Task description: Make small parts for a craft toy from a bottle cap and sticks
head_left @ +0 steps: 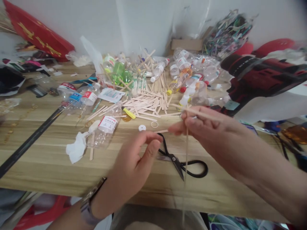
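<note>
My right hand is closed round a flat wooden craft stick, which lies crosswise in its fingers. From the same fingers a long, thin, pale strip hangs down past the table's front edge; blur hides whether it is a skewer or a cord. My left hand is beside it with fingers curved, a gap between thumb and forefinger and nothing visible in them. Black-handled scissors lie on the table below and between both hands. A white bottle cap and a rubber band rest beyond my left hand.
A pile of craft sticks spreads across the middle, with plastic bottles around it. A yellow-handled tool lies in front. On the right stands a red and black power drill. A long black bar crosses the left side.
</note>
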{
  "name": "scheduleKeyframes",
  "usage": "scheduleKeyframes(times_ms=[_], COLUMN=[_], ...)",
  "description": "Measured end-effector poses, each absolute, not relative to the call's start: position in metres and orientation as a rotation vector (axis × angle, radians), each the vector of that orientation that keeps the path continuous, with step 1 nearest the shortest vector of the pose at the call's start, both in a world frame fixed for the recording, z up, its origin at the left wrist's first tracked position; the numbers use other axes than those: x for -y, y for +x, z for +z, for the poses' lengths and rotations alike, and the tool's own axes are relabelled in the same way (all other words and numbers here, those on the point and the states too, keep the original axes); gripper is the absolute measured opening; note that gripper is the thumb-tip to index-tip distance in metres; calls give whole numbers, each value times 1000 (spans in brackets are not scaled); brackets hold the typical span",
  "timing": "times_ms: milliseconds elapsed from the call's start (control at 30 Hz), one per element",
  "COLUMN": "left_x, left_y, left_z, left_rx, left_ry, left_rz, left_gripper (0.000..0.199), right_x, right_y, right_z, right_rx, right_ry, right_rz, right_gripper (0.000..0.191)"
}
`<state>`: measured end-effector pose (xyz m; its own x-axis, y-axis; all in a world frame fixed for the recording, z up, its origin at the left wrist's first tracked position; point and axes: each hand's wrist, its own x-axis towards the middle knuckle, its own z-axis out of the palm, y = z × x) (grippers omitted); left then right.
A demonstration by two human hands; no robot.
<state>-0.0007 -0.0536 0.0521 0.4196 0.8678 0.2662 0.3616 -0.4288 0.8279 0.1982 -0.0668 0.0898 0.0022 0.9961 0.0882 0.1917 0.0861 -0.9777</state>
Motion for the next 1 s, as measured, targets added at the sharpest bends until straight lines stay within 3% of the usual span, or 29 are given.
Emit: scheduleKeyframes(times_ms=[233,333,467,533,700,1000], left_x=[26,21,32,40,57,70], left_y=[24,14,-6,-10,-6,-10], left_z=[60,53,39,33,27,28], left_rx=[-809,-873,-1004,-1022,-1019,-1002], left_ry=[1528,1463,1434,1408,1391,1291], left_rz=[838,742,655,621,566,476], left_gripper=[35,42,32,29,33,33], right_x=[33,39,62,73,85,101], right_y=[165,167,182,183,172,172], right_z=[75,54,38,36,28,11], right_rx=[1169,1330,1696,1848,1977,2062], right_ry=[-1003,-1076,-1348,-1395,-1338,-1233], right_rz=[1365,1180,664,504,394,221], right_gripper=[11,13,39,37,24,29])
